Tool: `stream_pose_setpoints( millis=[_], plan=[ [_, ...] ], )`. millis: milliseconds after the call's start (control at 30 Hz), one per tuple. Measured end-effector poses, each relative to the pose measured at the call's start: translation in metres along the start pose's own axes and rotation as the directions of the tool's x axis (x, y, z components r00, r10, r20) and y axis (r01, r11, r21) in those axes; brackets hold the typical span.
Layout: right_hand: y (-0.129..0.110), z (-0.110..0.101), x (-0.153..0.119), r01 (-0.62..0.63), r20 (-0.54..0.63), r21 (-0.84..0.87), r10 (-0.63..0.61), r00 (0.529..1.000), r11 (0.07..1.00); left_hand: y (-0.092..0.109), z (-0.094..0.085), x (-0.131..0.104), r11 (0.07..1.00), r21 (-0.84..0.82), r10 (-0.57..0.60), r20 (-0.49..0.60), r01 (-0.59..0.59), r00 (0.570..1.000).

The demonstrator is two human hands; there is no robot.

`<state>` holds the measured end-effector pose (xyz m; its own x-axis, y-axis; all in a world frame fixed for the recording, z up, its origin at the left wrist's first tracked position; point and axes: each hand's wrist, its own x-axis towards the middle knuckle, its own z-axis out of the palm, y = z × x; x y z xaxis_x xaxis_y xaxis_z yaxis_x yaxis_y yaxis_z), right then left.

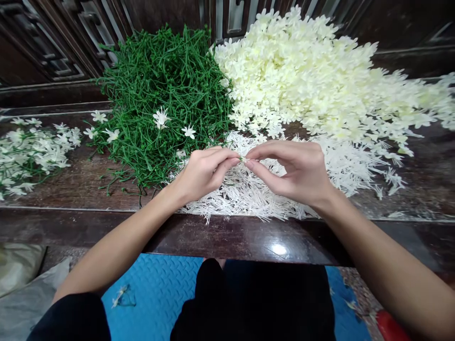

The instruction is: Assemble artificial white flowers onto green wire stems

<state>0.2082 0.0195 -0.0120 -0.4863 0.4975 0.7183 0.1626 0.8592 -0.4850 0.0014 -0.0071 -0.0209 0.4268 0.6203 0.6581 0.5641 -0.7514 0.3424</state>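
My left hand (209,170) pinches a small green stem tip (241,159) between thumb and fingertips. Facing it, my right hand (293,168) is closed in a pinch at the same spot, on a tiny whitish piece too small to make out well. The fingertips of both hands nearly meet above a pile of thin white stamen-like pieces (245,199). Behind my left hand rises a heap of green plastic stems (167,80), with a few white flowers lying on it. A large heap of cream-white petals (302,76) sits behind my right hand.
Assembled white flowers with green stems (31,151) lie at the far left of the dark wooden bench (88,184). Carved dark wood stands behind. Below are a blue mat (152,293) with a loose flower piece, pale bags at lower left and a red object (391,327) at lower right.
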Motion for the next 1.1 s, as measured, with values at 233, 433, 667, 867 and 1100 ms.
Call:
stream_pose_setpoints(
  millis=[233,433,667,867,1100],
  plan=[
    [-0.006,0.006,-0.003,-0.007,-0.004,-0.005,0.007,1.000,1.000,0.009,0.003,-0.003,0.999,-0.049,0.020,-0.031,-0.022,0.999],
    [-0.005,0.007,-0.002,-0.047,-0.026,0.076,0.049,0.998,0.996,0.009,0.003,-0.003,0.996,-0.088,-0.012,-0.024,0.010,1.000],
    [0.028,-0.019,0.002,-0.458,-0.099,-0.053,0.452,0.886,0.887,0.005,-0.008,0.011,0.505,-0.656,-0.663,0.121,0.560,0.739],
    [0.045,-0.025,-0.004,-0.366,0.151,-0.434,0.467,0.871,0.823,0.007,-0.015,0.020,0.068,-0.775,-0.792,0.341,0.628,0.507],
    [0.044,-0.020,-0.009,-0.289,0.332,-0.532,0.510,0.794,0.796,0.004,-0.006,0.014,0.084,-0.797,-0.735,0.356,0.599,0.577]
  ],
)
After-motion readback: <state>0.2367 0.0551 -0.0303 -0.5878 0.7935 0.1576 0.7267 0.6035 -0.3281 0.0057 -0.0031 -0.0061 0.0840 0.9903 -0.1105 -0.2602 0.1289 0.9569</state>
